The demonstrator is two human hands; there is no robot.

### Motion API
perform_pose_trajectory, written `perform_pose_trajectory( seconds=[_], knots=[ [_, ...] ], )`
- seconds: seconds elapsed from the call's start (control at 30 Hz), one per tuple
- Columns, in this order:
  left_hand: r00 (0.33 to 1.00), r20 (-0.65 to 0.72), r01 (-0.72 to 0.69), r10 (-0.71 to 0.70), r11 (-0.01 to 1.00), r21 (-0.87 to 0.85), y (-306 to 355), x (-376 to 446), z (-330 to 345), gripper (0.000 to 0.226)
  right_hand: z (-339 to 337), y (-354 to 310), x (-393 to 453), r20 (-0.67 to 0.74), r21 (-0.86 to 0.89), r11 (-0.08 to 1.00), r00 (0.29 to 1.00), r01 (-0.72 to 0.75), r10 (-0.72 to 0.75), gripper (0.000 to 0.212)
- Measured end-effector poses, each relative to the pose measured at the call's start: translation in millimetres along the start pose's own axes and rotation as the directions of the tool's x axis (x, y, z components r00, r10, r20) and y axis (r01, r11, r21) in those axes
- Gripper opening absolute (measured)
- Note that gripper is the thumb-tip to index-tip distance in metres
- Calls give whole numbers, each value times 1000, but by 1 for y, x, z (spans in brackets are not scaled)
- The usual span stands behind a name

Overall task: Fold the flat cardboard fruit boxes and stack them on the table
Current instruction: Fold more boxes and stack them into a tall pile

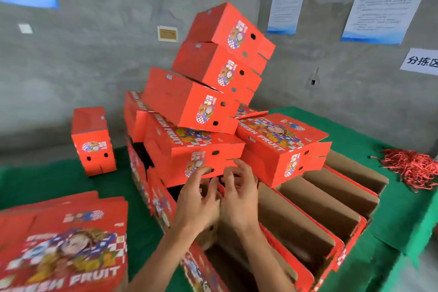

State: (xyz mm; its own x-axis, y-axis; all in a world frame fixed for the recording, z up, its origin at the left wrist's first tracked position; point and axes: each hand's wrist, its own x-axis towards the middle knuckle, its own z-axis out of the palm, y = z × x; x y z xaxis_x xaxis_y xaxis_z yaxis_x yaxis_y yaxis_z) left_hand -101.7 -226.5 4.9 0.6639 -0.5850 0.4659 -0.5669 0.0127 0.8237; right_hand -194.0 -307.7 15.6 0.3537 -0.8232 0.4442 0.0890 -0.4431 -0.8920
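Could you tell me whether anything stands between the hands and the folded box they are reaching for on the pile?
Nothing visible does. The left hand and right hand are already at the near end of the folded box, fingers spread against its edge. Three more boxes lean tilted on top of it.

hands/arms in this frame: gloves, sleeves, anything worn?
Both bare: no gloves on the left hand or the right hand. No sleeves on either forearm as far as the frame shows. No watch, ring or band visible at the wrists or fingers; the picture is slightly blurred.
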Motion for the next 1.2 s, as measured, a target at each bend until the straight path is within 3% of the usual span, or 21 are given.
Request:
perform_pose_trajectory(
  seconds=[0.1,0.2,0.33,0.47,0.57,0.73,0.83,0.9,1.03,1.2],
  knots=[
    [997,-71,49,-42,993,110,-28,-31,-80,49,67,-14,-54,158,-11,1000,987,23,-21,27],
    [984,-133,143,-118,969,200,-65,-66,-155,46,129,-20,-108,322,66,997,947,-25,2,28],
    [947,-239,293,-213,878,378,-117,-122,-250,46,194,-12,-174,457,62,994,888,-93,55,30],
    [845,-333,535,-419,677,505,-163,-176,-331,51,237,8,-230,583,-121,967,772,-225,253,41],
    [756,-366,637,-543,482,602,-187,-206,-371,69,254,28,-259,628,-316,935,703,-161,333,58],
    [711,-356,591,-607,242,769,-212,-228,-396,101,262,51,-275,648,-579,813,640,60,413,71],
    [711,-324,523,-623,162,837,-219,-233,-395,118,263,56,-281,734,-627,742,501,238,459,107],
    [717,-301,485,-629,140,863,-219,-234,-397,118,261,60,-285,763,-633,684,440,363,473,122],
    [717,-235,410,-656,124,904,-217,-229,-397,108,253,63,-285,791,-610,608,439,509,427,109],
    [757,-219,328,-616,68,942,-209,-218,-385,88,236,61,-272,838,-545,622,375,562,396,100]
  ],
)
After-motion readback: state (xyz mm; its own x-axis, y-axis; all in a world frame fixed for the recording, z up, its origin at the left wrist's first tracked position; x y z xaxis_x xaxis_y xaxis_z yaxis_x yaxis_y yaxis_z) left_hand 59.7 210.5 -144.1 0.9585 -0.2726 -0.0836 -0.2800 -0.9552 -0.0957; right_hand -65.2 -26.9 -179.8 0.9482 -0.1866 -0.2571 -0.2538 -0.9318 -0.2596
